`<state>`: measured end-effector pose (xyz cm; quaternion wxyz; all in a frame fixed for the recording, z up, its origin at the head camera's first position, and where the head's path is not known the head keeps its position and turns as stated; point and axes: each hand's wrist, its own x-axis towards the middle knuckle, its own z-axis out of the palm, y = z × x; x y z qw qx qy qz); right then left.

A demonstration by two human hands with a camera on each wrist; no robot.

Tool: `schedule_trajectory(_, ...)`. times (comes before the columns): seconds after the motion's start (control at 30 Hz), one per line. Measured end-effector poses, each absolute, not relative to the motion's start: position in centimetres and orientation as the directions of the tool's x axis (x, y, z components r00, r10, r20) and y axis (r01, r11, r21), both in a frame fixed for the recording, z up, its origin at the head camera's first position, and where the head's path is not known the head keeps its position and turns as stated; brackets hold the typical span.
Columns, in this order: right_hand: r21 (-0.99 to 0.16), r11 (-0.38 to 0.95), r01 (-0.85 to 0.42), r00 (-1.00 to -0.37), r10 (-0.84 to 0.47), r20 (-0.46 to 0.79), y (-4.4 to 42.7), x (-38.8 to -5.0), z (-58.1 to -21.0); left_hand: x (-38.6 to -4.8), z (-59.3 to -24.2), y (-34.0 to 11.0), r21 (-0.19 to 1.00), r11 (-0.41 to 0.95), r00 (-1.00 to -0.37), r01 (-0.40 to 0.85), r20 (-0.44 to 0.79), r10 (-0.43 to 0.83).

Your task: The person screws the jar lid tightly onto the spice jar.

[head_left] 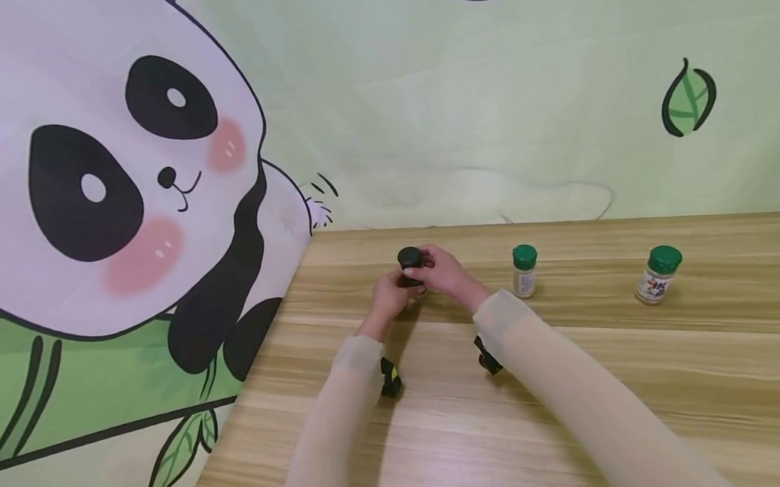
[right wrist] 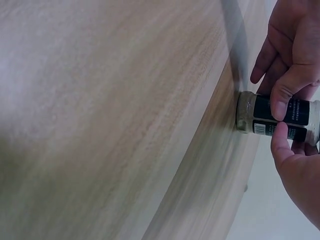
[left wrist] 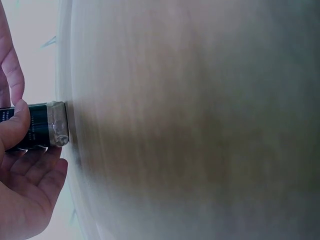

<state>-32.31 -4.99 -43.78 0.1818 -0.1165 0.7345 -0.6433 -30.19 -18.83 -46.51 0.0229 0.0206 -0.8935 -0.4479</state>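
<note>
Both hands are on a spice jar [head_left: 409, 258] with a black cap, a dark label and a clear glass base. Lower down, the left hand [head_left: 389, 296] grips it, its thumb pressed on the dark label [left wrist: 39, 125] in the left wrist view. From the other side the right hand [head_left: 444, 271] holds the upper part, thumb in front and fingers behind near the cap. In the right wrist view, the thumbs of both hands meet on the jar [right wrist: 262, 114]. The jar stands upright, its base at the tabletop or just above; I cannot tell which.
Two green-capped spice jars stand to the right on the wooden table [head_left: 454, 418]: one nearer jar [head_left: 524, 271] and one jar farther right [head_left: 659, 275]. Behind the table hangs a pale green backdrop [head_left: 388, 109] with a panda drawing. Dark wrist devices sit under both sleeves.
</note>
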Motion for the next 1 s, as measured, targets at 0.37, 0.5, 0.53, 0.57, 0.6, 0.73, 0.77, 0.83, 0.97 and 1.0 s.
schedule_trajectory(0.37, -0.984, 0.18, 0.008, -0.945, -0.322, -0.066, -5.4, -32.1, -43.7, -30.2, -46.4, -18.9, 0.809, 0.587, -0.998, 0.002, 0.039, -0.05)
schedule_trajectory(0.5, -0.983, 0.182, 0.008, -0.954, -0.293, -0.062, -5.7, -32.2, -43.7, -30.4, -46.3, -18.9, 0.816, 0.578, -0.997, 0.005, 0.045, -0.055)
schedule_trajectory(0.53, -0.983, 0.182, 0.009, -0.956, -0.287, -0.062, -5.7, -32.2, -43.7, -30.4, -46.3, -18.9, 0.816, 0.578, -0.997, 0.006, 0.047, -0.057)
schedule_trajectory(0.57, -0.984, 0.18, 0.009, -0.957, -0.283, -0.06, -5.8, -32.1, -43.7, -30.4, -46.4, -18.9, 0.815, 0.579, -0.997, 0.006, 0.05, -0.06)
schedule_trajectory(0.6, -0.983, 0.181, 0.007, -0.958, -0.28, -0.059, -5.9, -32.1, -43.7, -30.4, -46.4, -18.9, 0.813, 0.582, -0.997, 0.009, 0.055, -0.062)
schedule_trajectory(0.73, -0.983, 0.181, 0.008, -0.961, -0.271, -0.058, -6.0, -31.8, -43.8, -30.4, -46.5, -19.0, 0.816, 0.579, -0.995, 0.007, 0.061, -0.075)
schedule_trajectory(0.77, -0.983, 0.182, 0.009, -0.962, -0.267, -0.058, -6.0, -31.7, -43.8, -30.4, -46.6, -19.0, 0.816, 0.578, -0.995, 0.007, 0.061, -0.074)
schedule_trajectory(0.83, -0.983, 0.181, 0.015, -0.965, -0.256, -0.062, -6.0, -31.6, -43.8, -30.4, -46.7, -18.9, 0.816, 0.577, -0.996, 0.006, 0.059, -0.073)
schedule_trajectory(0.97, -0.984, 0.179, 0.02, -0.968, -0.244, -0.064, -6.1, -31.5, -44.1, -30.3, -46.8, -18.9, 0.81, 0.586, -0.995, 0.002, 0.058, -0.077)
schedule_trajectory(1.0, -0.984, 0.177, 0.018, -0.967, -0.247, -0.063, -6.1, -31.6, -44.1, -30.3, -46.9, -18.9, 0.808, 0.589, -0.995, 0.0, 0.058, -0.08)
